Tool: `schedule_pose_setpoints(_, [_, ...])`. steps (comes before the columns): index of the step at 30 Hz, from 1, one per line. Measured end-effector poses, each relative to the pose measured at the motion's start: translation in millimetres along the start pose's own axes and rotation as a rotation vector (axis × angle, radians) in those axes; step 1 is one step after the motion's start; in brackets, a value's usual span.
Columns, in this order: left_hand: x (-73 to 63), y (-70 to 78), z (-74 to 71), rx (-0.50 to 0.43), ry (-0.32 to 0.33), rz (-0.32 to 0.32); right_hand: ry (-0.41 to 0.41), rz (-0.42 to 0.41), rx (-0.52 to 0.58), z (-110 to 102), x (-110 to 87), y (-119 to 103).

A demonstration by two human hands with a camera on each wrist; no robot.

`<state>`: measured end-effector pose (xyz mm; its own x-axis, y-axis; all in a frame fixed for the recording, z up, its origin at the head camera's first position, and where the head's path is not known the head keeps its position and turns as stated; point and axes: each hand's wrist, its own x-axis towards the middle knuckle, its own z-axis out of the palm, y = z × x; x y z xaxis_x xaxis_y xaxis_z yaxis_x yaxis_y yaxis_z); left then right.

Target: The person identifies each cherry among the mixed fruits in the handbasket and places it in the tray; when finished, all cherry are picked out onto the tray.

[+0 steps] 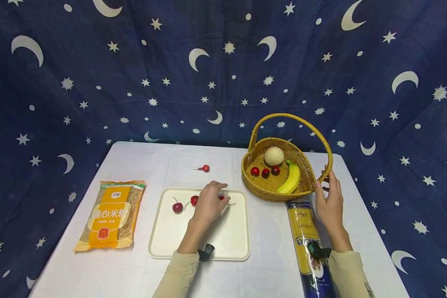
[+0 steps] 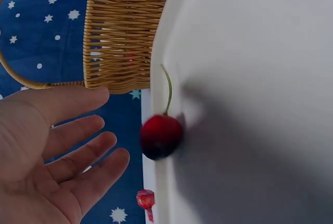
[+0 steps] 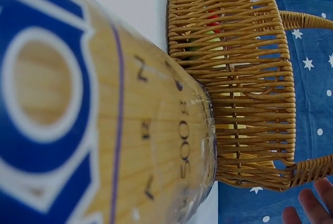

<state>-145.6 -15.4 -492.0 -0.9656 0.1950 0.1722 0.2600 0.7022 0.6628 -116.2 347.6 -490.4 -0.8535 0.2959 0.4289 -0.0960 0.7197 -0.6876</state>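
My left hand hovers over a cream tray, thumb and fingers spread with nothing between them. A dark red cherry with a green stem lies just beyond its fingertips. Two more cherries lie to the left of this hand, one at the tray's left and one beside the hand. At the right side of a wicker basket, my right hand holds the foot of its handle, thumb and fingers on either side. Inside the basket are a peach, a banana and three cherries.
A red lollipop lies behind the tray. On the left is a yellow bag of rice noodles. A long pack of spaghetti lies in front of the basket, beside my right forearm. A starry blue cloth hangs behind the table.
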Motion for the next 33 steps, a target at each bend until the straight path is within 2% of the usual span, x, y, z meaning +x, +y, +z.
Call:
schedule_pose_setpoints(9, [26.0, 21.0, -2.5, -0.066, -0.046, 0.056, 0.002, -0.007, 0.000, 0, 0.6, 1])
schedule_pose_setpoints(19, [67.4, 63.5, 0.4, -0.071, -0.102, 0.163, 0.004, 0.010, 0.001, 0, 0.2, 1])
schedule_pose_setpoints(26, [100.0, 89.6, 17.2, 0.027, -0.168, 0.186, -0.012, 0.021, -0.005, -1, -0.6, 2])
schedule_pose_setpoints(33, [123.7, 98.6, 39.9, 0.177, -0.247, 0.207, -0.015, 0.024, -0.005, -1, 0.2, 5])
